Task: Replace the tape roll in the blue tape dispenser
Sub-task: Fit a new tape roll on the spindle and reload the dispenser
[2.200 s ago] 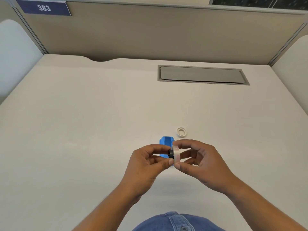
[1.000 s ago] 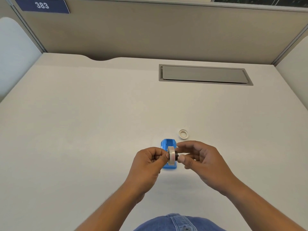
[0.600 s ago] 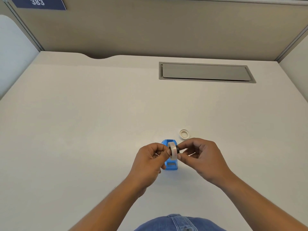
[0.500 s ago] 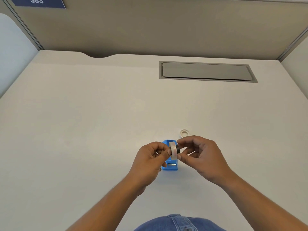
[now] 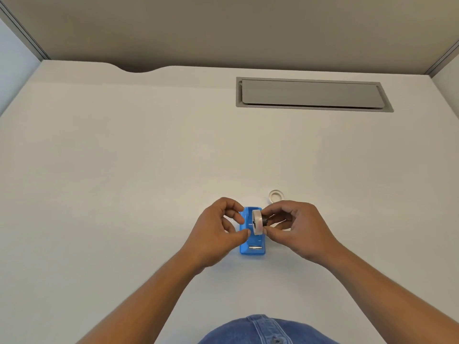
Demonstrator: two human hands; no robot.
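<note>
Pinching the tape roll [image 5: 257,222] with your right hand [image 5: 299,229], left hand [image 5: 218,229] loosely open, you are lowering it squarely into the dispenser [image 5: 252,247].

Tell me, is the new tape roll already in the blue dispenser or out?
Out. The tape roll is pinched by the right hand above the blue dispenser, not seated.

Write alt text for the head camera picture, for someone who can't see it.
A person's right hand holds a white tape roll on a dark hub just above a blue tape dispenser on a pale desk; the left hand hovers beside the roll, fingers apart. A small white ring lies just beyond, a grey hatch farther back.
</note>
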